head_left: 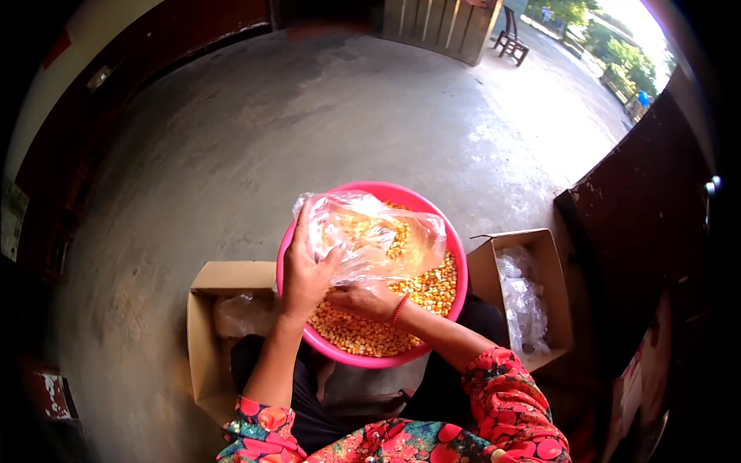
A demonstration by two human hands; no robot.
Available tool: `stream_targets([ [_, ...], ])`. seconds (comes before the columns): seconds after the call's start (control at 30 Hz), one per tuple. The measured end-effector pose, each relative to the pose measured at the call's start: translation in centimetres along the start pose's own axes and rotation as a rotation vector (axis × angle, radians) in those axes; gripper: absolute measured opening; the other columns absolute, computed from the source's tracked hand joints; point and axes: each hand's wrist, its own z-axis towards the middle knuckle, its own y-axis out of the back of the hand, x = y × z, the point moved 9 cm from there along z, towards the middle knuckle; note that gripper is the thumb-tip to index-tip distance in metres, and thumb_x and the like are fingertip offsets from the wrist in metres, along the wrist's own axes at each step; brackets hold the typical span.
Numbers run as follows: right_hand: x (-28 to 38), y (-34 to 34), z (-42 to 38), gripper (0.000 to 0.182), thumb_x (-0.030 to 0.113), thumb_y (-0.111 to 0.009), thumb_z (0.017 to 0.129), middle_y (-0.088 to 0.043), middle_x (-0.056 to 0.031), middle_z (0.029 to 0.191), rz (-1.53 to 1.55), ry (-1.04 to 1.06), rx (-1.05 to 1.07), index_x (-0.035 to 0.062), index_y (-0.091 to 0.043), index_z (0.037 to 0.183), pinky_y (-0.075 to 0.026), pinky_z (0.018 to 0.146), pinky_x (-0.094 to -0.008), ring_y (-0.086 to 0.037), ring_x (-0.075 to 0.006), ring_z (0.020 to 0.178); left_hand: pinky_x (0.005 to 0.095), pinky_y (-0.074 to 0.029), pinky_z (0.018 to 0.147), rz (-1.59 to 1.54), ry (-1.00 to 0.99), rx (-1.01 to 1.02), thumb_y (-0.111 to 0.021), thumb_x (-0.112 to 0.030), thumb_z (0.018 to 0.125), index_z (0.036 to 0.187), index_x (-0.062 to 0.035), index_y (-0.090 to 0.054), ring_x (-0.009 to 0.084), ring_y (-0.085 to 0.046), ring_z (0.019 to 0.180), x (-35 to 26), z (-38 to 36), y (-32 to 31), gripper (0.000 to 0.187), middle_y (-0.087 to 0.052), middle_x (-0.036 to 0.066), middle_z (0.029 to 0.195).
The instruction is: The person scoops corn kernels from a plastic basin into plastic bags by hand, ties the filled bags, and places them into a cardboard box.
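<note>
A pink plastic basin [457, 245] full of yellow corn kernels [432, 292] rests on my lap. Over it I hold a clear plastic bag [378, 231] that has some kernels inside. My left hand [306, 268] grips the bag's left edge from above. My right hand [369, 299], a red band at its wrist, lies low in the basin at the bag's bottom edge, fingers curled on the plastic and touching the kernels.
An open cardboard box [207, 324] with a plastic bag in it stands at my left. Another open box [540, 255] at my right holds several clear bags. A dark door leaf [648, 216] stands at right. Bare concrete floor stretches ahead; a chair [511, 38] stands far off.
</note>
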Motion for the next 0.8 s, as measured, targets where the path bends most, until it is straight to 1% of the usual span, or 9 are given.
stream_targets([
  [0.2,-1.0,-1.3,1.2,0.009,0.013,-0.057,0.079,-0.056,-0.0143,0.067,-0.057,0.019,-0.179,0.005,-0.055,0.075,-0.046,0.057,-0.0421,-0.058,-0.0331,0.06,0.0337,-0.035,0.103,0.303,-0.027,-0.021,-0.06,0.009,0.074,0.139,0.0006,-0.031,0.0264,-0.045,0.124,0.4,-0.3,0.2,0.072,-0.044,0.022,0.135],
  [0.3,1.1,4.1,0.9,0.016,0.017,-0.055,0.087,-0.059,-0.013,0.065,0.14,-0.019,-0.266,0.0019,-0.058,0.081,-0.047,0.056,-0.0396,-0.06,-0.0271,0.06,0.0351,-0.037,0.102,0.463,-0.068,-0.033,-0.057,0.009,0.074,0.139,-0.0003,-0.031,0.0325,-0.046,0.123,-0.4,-0.4,0.2,0.07,-0.045,0.025,0.133],
  [0.37,0.8,3.5,1.4,0.026,0.024,-0.053,0.093,-0.059,-0.005,0.065,0.845,-0.202,-0.074,0.0003,-0.058,0.082,-0.046,0.056,-0.0365,-0.058,-0.0189,0.058,0.0359,-0.038,0.101,0.486,-0.053,-0.032,-0.056,0.009,0.074,0.139,-0.0011,-0.031,0.0345,-0.046,0.123,-0.4,-0.4,0.1,0.07,-0.046,0.025,0.132],
  [0.4,1.5,4.0,1.4,0.032,0.03,-0.051,0.095,-0.052,0.0029,0.062,1.022,-0.274,-0.002,0.0027,-0.058,0.081,-0.041,0.05,-0.0286,-0.05,-0.009,0.056,0.0366,-0.038,0.1,0.509,-0.035,-0.035,-0.055,0.008,0.075,0.139,-0.0018,-0.031,0.0365,-0.046,0.122,-0.2,-0.5,0.1,0.07,-0.046,0.025,0.132],
  [0.43,1.7,5.4,1.4,0.032,0.03,-0.051,0.095,-0.052,0.0029,0.062,1.021,-0.273,-0.002,0.0027,-0.058,0.081,-0.041,0.05,-0.0286,-0.05,-0.009,0.056,0.0366,-0.038,0.1,0.51,-0.036,-0.035,-0.055,0.008,0.075,0.139,-0.0018,-0.031,0.0365,-0.046,0.122,-0.2,-0.5,0.2,0.07,-0.046,0.025,0.132],
  [0.5,2.3,4.6,0.4,0.03,0.031,-0.05,0.096,-0.052,0.0029,0.068,1.497,-0.493,0.246,0.0049,-0.059,0.083,-0.035,0.049,-0.019,-0.043,-0.0045,0.054,0.038,-0.04,0.098,0.542,-0.033,-0.041,-0.055,0.008,0.074,0.14,-0.003,-0.031,0.0374,-0.047,0.12,0.0,-0.4,0.3,0.07,-0.046,0.025,0.131],
  [0.53,2.0,5.7,0.5,0.031,0.033,-0.05,0.095,-0.049,0.0039,0.066,1.476,-0.488,0.118,0.007,-0.058,0.081,-0.026,0.046,-0.0166,-0.035,-0.0018,0.05,0.038,-0.04,0.098,0.541,-0.035,-0.039,-0.055,0.008,0.074,0.14,-0.003,-0.031,0.0374,-0.047,0.12,-0.2,-0.5,0.2,0.07,-0.046,0.025,0.131],
  [0.63,-0.7,7.9,0.2,0.027,0.032,-0.048,0.097,-0.047,0.0041,0.065,1.641,-0.555,-0.186,0.0096,-0.057,0.085,-0.023,0.04,-0.0179,-0.032,-0.0023,0.045,0.0386,-0.041,0.096,0.523,0.049,0.029,-0.054,0.009,0.074,0.141,-0.0033,-0.029,0.0375,-0.048,0.12,0.3,-0.7,-0.8,0.072,-0.047,0.025,0.13],
  [0.8,-7.3,7.7,-1.8,0.024,0.031,-0.045,0.098,-0.046,0.0037,0.065,1.659,-0.699,-0.552,0.0111,-0.055,0.087,-0.021,0.038,-0.0188,-0.029,-0.0028,0.043,0.0387,-0.043,0.095,0.529,-0.147,0.136,-0.052,0.01,0.073,0.143,-0.0027,-0.023,0.0369,-0.047,0.12,-1.3,-1.9,-3.5,0.077,-0.041,0.022,0.137],
])
